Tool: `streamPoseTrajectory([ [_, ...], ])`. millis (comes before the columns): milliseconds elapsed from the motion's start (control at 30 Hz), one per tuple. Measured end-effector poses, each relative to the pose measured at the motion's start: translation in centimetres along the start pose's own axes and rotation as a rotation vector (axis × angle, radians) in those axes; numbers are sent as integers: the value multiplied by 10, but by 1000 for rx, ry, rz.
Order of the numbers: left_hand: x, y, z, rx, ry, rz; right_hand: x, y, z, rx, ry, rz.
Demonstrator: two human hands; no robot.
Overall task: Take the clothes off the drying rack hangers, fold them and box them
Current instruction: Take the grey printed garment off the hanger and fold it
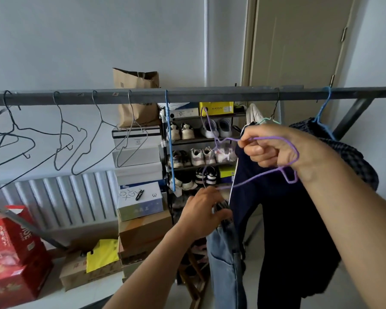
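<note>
**Purple hanger off the rail, jeans in the other hand**

The right hand (269, 150) is raised below the grey metal rail of the drying rack (187, 95), its fingers curled round the wire of a thin purple hanger (276, 172). The hanger is clear of the rail, tilted, with its hook end pointing left toward the shoe shelves. Nothing hangs from it.

Lower and to the left, the left hand (201, 211) grips the top of a pair of light blue denim jeans (226, 259), fingers and thumb closed on the bunched waistband. The jeans hang straight down from that grip.

Just behind the jeans hangs a dark navy garment with a thin white stripe (283, 219); its top is hidden by the right hand, so which hanger carries it cannot be told. To the right, a dark checked garment (348, 157) is draped on a blue hanger (321, 112) hooked over the rail. A pale green hanger with a black hook (271, 118) sits on the rail just above the right hand.

Left of centre, another blue hanger (168, 141) hangs edge-on, and four bare grey wire hangers (76, 139) hang along the left stretch of the rail.

Behind the rack stand a black shoe shelf full of trainers (198, 152), a stack of cardboard and white boxes (140, 197), a brown paper bag (136, 97), red cartons (16, 253) and a white ribbed radiator (65, 197).
</note>
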State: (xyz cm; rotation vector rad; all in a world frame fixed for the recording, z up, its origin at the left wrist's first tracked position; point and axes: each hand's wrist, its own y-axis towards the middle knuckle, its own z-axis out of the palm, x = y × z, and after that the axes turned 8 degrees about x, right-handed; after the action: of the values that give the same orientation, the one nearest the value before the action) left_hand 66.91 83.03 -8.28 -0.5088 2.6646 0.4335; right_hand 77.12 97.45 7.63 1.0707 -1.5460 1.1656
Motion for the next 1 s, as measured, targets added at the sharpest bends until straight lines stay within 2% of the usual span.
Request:
streamPoseTrajectory([
  [167, 16, -8, 7, -39, -126, -166, 24, 0, 6, -58, 11, -155],
  [333, 17, -22, -4, -72, -245, -196, 25, 49, 24, -313, -71, -244],
  [467, 23, -35, -20, -100, -402, -218, 26, 87, 26, -434, -161, -190],
  [567, 27, -42, -31, -143, -484, -247, 23, 98, 26, -457, -225, -137],
  [700, 25, -49, -45, -191, -612, -276, 5, 105, 34, -408, -360, -53],
  [800, 22, -57, -56, -205, -711, -299, -6, 106, 31, -441, -418, -62],
  [867, 23, -62, -62, -202, -778, -307, -8, 101, 27, -474, -551, -55],
  [933, 23, -67, -67, -215, -817, -314, -8, 89, 26, -593, -903, -38],
  [967, 23, -70, -69, -225, -820, -316, -8, 82, 29, -698, -1085, -103],
  [1000, 22, -73, -71, -231, -820, -316, -8, 71, 37, -788, -1186, -258],
])
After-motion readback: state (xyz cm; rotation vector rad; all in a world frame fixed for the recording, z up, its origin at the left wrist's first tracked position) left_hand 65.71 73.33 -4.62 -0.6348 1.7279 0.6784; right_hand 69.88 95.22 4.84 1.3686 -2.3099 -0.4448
